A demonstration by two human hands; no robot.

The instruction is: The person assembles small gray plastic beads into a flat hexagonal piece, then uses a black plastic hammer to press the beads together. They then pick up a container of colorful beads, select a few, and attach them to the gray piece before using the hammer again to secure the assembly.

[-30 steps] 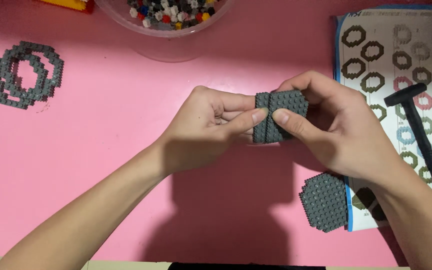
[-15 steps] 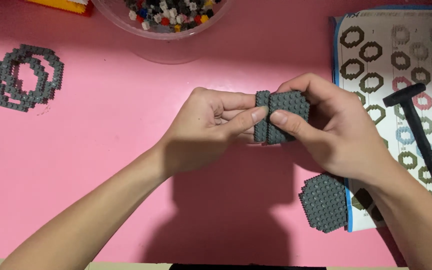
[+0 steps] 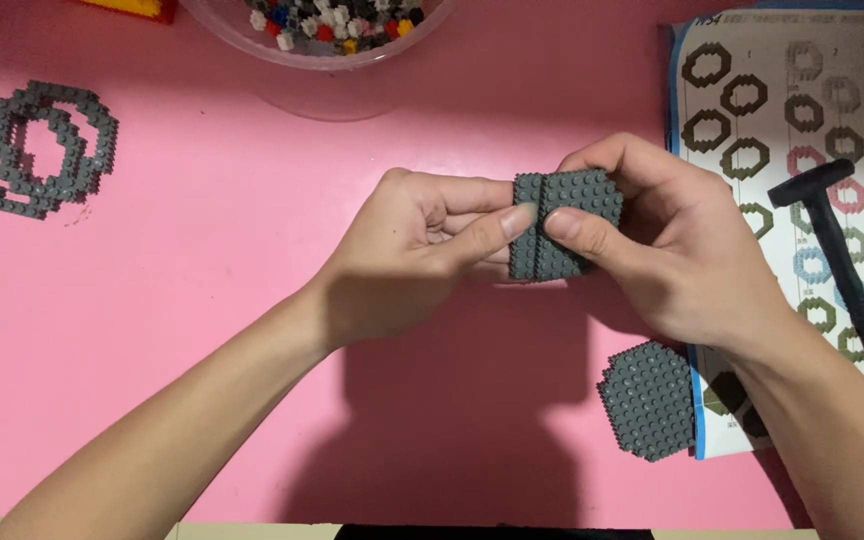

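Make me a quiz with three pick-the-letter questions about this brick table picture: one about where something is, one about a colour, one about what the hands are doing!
1. Where do the grey brick rings lie?
A. at the far left of the pink table
B. on the instruction sheet
C. in the bowl

2. What colour is the flat octagon plate near the sheet?
A. red
B. grey
C. yellow

3. How is the grey brick piece held?
A. it lies alone on the table
B. only the left hand holds it
C. both hands grip it, the right hand too

Answers: 1 A, the rings sit on bare pink at the left edge. 2 B, the plate is dark grey all over. 3 C, fingers of both hands press on it above the table.
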